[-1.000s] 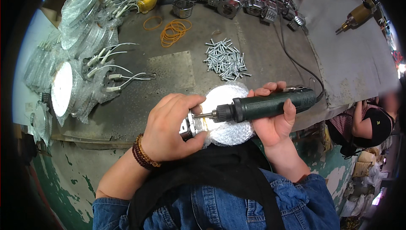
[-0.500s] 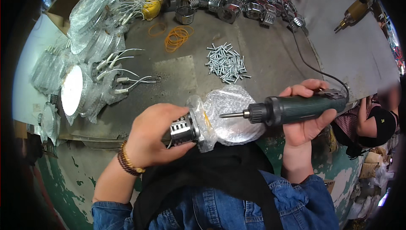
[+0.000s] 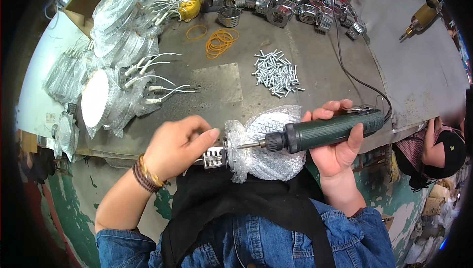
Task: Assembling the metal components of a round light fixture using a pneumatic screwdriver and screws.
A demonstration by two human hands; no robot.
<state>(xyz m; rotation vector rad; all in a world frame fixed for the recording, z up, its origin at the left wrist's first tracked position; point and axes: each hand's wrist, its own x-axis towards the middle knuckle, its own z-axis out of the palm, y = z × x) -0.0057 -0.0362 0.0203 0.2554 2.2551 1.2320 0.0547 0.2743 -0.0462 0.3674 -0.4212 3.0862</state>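
Note:
My right hand (image 3: 337, 152) is wrapped round a dark green electric screwdriver (image 3: 322, 132), palm up. Its bit points left, the tip beside a slotted shiny metal housing (image 3: 214, 158). A round lamp-like piece wrapped in bubble wrap (image 3: 273, 162) adjoins the housing, partly behind the screwdriver, by the table's front edge. Just above and left of the housing is my left hand (image 3: 180, 144), thumb and forefinger drawn together; its other fingers are hidden. What it pinches, if anything, is too small to make out. A heap of silver screws (image 3: 277, 73) lies beyond on the table.
Bubble-wrapped pieces with white wires (image 3: 118, 95) crowd the left side. More slotted metal housings (image 3: 281, 11) line the back. Orange rubber bands (image 3: 220, 43) lie mid-table. The screwdriver's cord (image 3: 357, 78) trails right. A second screwdriver (image 3: 419, 19) and another person (image 3: 436, 152) are at right.
The screwdriver has moved left, bringing its bit up to the metal housing. My left thumb has lifted from the housing's lower side to above it.

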